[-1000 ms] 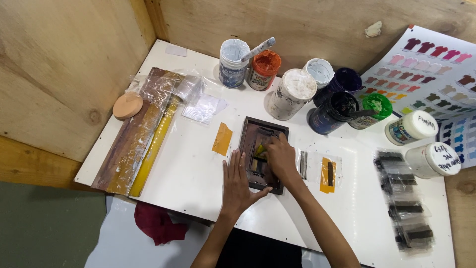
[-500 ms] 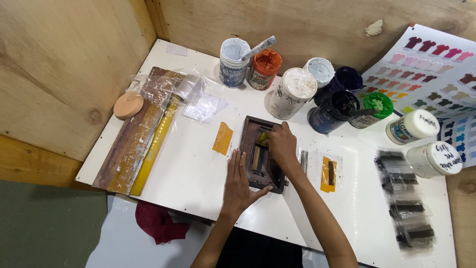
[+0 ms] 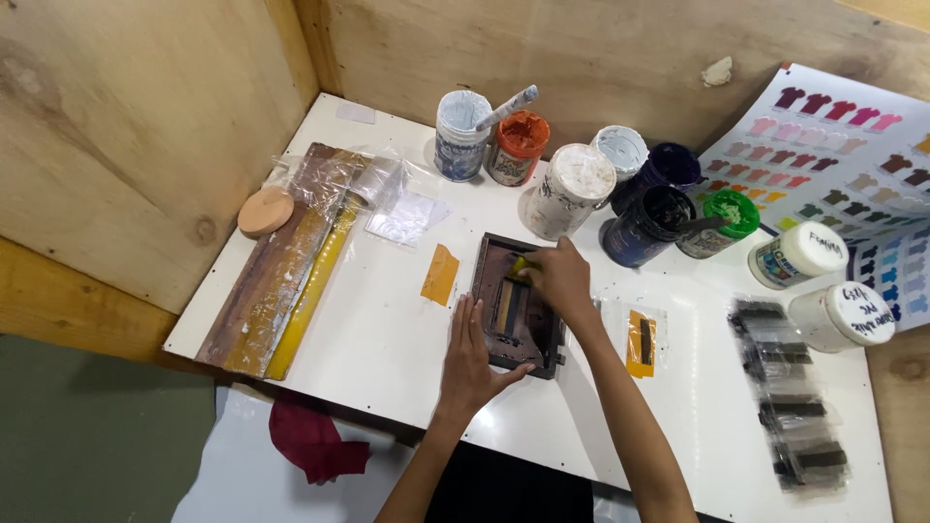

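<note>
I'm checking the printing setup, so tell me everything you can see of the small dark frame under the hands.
The small dark frame is a rectangular, wooden-looking screen frame, stained brown, lying flat on the white table, near its front edge. Yellowish ink shows inside it. The left hand presses flat on its lower left edge; the right hand rests on its upper part, over a yellowish patch of ink or tool, which I cannot tell apart.
</note>
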